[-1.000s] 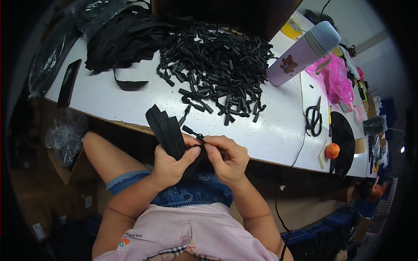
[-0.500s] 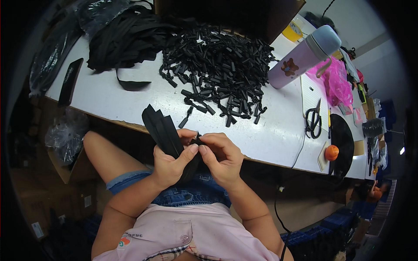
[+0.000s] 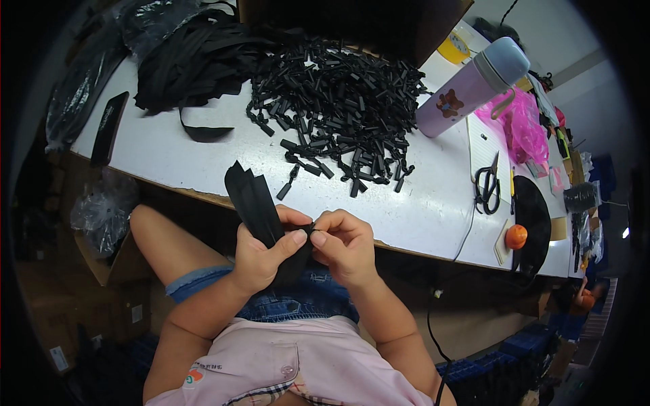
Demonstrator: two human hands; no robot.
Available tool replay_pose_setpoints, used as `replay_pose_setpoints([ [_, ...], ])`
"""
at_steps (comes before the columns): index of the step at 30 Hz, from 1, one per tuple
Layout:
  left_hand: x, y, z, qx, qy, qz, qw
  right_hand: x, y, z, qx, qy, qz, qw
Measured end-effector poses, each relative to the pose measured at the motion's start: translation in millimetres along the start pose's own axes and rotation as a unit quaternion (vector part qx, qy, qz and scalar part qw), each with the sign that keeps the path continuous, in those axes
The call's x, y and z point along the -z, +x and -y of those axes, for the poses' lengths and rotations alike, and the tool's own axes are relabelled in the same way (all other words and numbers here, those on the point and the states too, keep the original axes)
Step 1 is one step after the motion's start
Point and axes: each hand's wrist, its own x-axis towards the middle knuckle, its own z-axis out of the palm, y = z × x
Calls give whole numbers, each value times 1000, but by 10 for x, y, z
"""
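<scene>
Over my lap, my left hand (image 3: 261,255) is closed round a bundle of black zipper strips (image 3: 254,200). The bundle's stepped upper ends stick out above the hand, and the lower part hangs down between my wrists. Close beside it, my right hand (image 3: 345,245) pinches thumb and forefinger together at a small dark bit by the left fingertips. Fingers cover most of that bit, so its kind is hidden. On the table beyond lies a large heap of black zipper sliders with long pulls (image 3: 338,101); one single slider (image 3: 288,183) lies nearest my hands.
More black strips (image 3: 196,61) are piled at the back left, near a dark flat phone-like object (image 3: 110,127). To the right stand a lilac bottle (image 3: 453,101), black scissors (image 3: 487,189) and an orange round object (image 3: 516,237). The white table's front edge (image 3: 406,250) runs just past my hands.
My right hand has shifted slightly left and down, its fingertips now closer to the left ones. The small dark bit is more covered. The strip bundle has tipped slightly right.
</scene>
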Motion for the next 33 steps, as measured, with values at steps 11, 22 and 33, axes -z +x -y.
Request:
replay_pose_setpoints([
  [11, -7, -15, -50, 25, 25, 15, 999, -57, -25, -31, 97, -137, -20, 986],
  [22, 25, 48, 5, -140, 158, 75, 975, 41, -81, -6, 32, -129, 43, 990],
  [33, 16, -21, -14, -103, 149, 59, 982, 16, -30, 172, 173, -339, 60, 923],
])
